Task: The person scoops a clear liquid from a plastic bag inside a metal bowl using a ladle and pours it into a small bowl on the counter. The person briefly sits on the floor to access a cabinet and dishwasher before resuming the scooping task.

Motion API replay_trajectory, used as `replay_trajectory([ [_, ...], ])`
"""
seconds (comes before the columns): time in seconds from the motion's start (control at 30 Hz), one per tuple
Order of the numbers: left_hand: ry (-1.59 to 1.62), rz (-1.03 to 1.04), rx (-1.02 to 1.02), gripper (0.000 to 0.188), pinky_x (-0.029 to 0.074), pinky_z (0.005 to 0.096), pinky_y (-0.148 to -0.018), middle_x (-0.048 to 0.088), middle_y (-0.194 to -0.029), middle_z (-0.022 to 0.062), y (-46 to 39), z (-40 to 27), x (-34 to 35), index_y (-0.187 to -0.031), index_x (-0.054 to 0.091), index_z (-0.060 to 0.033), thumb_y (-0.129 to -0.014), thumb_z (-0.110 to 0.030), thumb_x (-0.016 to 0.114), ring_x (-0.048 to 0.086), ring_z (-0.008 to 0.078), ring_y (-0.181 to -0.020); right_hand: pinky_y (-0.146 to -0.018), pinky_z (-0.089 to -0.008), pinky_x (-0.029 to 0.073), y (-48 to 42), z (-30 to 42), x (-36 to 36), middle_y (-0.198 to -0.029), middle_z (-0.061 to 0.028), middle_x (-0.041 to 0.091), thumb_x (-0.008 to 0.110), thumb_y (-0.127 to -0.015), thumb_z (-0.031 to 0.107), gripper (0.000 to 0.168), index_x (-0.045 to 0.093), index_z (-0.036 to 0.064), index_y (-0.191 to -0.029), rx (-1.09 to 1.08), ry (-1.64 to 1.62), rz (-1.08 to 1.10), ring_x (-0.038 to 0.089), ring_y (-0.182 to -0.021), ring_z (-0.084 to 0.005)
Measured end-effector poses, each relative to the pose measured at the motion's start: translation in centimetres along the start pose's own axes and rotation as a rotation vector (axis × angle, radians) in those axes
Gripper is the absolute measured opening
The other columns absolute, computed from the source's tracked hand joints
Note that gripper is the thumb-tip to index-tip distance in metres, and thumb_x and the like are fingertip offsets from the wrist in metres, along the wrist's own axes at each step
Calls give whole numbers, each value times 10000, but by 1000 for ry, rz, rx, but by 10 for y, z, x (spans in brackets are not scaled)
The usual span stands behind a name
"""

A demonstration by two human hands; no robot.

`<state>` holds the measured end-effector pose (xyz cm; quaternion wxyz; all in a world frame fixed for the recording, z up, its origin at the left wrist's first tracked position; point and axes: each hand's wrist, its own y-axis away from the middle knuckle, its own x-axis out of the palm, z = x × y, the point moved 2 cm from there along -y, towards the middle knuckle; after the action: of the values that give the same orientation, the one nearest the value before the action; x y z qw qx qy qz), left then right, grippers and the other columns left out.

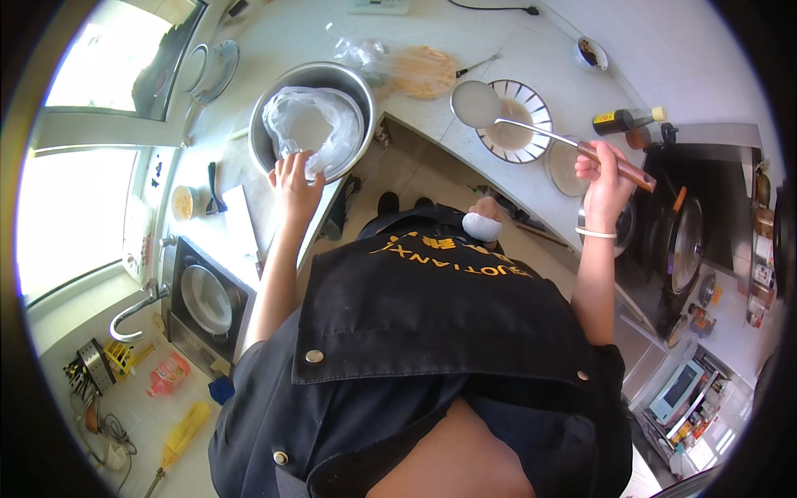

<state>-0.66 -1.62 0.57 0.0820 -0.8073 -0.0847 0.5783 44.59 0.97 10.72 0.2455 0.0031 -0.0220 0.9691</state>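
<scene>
My left hand [294,187] reaches over the near rim of a deep metal pot [264,99]. Its fingers grip the crumpled edge of a clear plastic bag [280,118], which lines a round container inside the pot. Pale contents show through the bag's opening. In my right hand [604,187] is the brown wooden handle of a skimmer [475,104] with a round, fine-mesh-looking head. That head hangs over the left edge of a white bowl with dark rim stripes [540,118]. Cloudy, pale liquid [512,127] fills the bowl's middle.
Behind the pot lies a clear bag of flat tan food [426,71]. A knife [240,215] rests left of my forearm, near a sink [180,267]. Dark sauce bottle [613,121], glass plate [566,168] and lidded pan [685,249] are on the right.
</scene>
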Motion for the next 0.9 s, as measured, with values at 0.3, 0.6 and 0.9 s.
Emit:
replay_trajectory([
  [0.3,-80,-11,-95,167,311,445,-986,621,-1054,79,-19,0,-6,-890,699,-72,-731,-124,691,526,252,-1072,-470,-226,512,-8,-47,-55,-720,-126,651,605,-879,108,171,624,-60,-911,-20,124,-109,629,-528,-147],
  [0.6,-145,-33,-106,160,295,452,-984,621,-1053,61,-28,7,-5,-898,692,-71,-755,-141,677,527,250,-1069,-522,-244,521,9,-72,-56,-765,-78,662,595,-890,87,133,634,-40,-892,-111,234,-65,631,-558,-137],
  [0.9,-148,-66,-90,179,305,456,-963,611,-1055,50,-34,11,-8,-885,684,-61,-734,-151,648,528,259,-1054,-592,-276,474,38,-64,-48,-800,-122,589,638,-788,-53,145,634,0,-923,-702,660,243,613,-668,-204],
])
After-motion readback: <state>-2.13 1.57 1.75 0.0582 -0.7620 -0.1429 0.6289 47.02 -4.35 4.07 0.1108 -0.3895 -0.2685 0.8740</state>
